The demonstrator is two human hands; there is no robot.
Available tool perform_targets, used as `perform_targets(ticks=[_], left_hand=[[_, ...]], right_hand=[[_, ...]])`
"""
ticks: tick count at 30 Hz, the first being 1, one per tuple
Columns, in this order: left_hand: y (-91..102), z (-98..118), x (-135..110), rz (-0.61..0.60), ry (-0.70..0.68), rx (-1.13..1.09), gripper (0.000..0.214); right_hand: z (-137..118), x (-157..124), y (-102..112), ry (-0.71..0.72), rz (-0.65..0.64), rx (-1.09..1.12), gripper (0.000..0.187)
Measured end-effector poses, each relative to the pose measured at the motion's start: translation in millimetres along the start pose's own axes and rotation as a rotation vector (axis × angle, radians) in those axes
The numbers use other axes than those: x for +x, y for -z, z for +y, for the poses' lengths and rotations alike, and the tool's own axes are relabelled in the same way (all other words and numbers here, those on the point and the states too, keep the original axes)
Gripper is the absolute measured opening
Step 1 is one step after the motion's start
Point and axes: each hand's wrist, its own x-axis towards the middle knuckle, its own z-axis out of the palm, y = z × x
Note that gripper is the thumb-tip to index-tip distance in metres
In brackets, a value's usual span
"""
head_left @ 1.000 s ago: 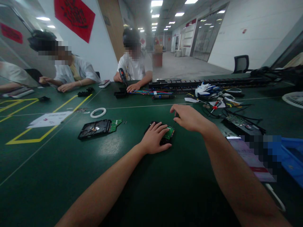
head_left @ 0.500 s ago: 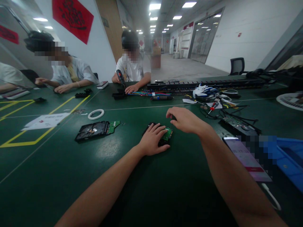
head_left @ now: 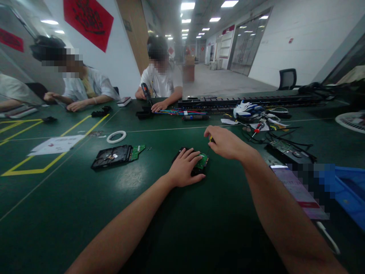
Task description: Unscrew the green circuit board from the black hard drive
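My left hand lies flat with spread fingers on a black device with a green circuit board, covering much of it. The board's gold-edged end shows past my fingers on the right. Just above and right of that end, my right hand is closed around a small screwdriver. Only a bit of its yellow and black handle shows, with a thin shaft pointing down to the device's edge. Whether the tip touches a screw, I cannot tell.
On the left lie a similar black device, a white ring and a paper sheet. Cables, gloves, another circuit board, a phone and a blue bin stand right. Across the table, a person holds a power driver.
My right hand has shifted slightly, and the screwdriver's yellow handle now shows between its fingers. My left hand stays on the device.
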Motion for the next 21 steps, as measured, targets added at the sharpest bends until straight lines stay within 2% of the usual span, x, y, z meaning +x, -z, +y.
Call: perform_targets(ticks=[3,9,12,17,21], left_hand=[[0.3,0.5,0.2,0.003,0.005,-0.005,0.081],[1.7,1.4,0.4,-0.004,0.007,-0.001,0.081],[1.1,0.7,0.2,-0.002,0.004,0.004,0.082],[0.0,0.1,0.3,0.004,0.003,-0.003,0.082],[1.3,1.4,0.4,-0.002,0.007,-0.003,0.082]], right_hand=[[-4.6,-0.4,0.5,0.000,-0.016,-0.003,0.029],[-3.3,-0.8,-0.9,-0.170,0.017,-0.104,0.028],[-1.0,-1.1,0.5,-0.124,-0.002,-0.106,0.022],[-5.8,-0.8,1.5,-0.016,-0.031,-0.054,0.023],[-7.3,-1.0,0.7,-0.100,0.005,-0.075,0.024]])
